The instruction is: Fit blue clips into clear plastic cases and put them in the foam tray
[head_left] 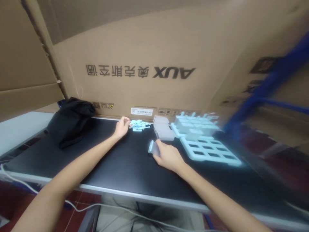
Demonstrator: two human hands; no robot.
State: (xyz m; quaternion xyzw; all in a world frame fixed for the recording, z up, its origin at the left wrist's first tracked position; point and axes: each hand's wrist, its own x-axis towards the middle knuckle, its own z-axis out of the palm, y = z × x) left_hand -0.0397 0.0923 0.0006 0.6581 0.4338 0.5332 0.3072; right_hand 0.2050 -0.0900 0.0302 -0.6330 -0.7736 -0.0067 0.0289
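My left hand is at the left edge of a pile of small light-blue plastic pieces, fingers pinched together. Whether a piece is between its fingertips is too small to tell. My right hand is wrapped round a small translucent container with a light-blue end, held tilted above the black tabletop. Behind that hand lie several clear, frosted containers side by side. To their right a light-blue holder bears several light-blue blocks with upright sticks. In front of it lies a light-blue frame with rectangular openings.
A large cardboard box stands along the table's far edge. A black cloth bag lies at the left. Blue metal bars rise at the right. A white cable hangs below the table's front edge.
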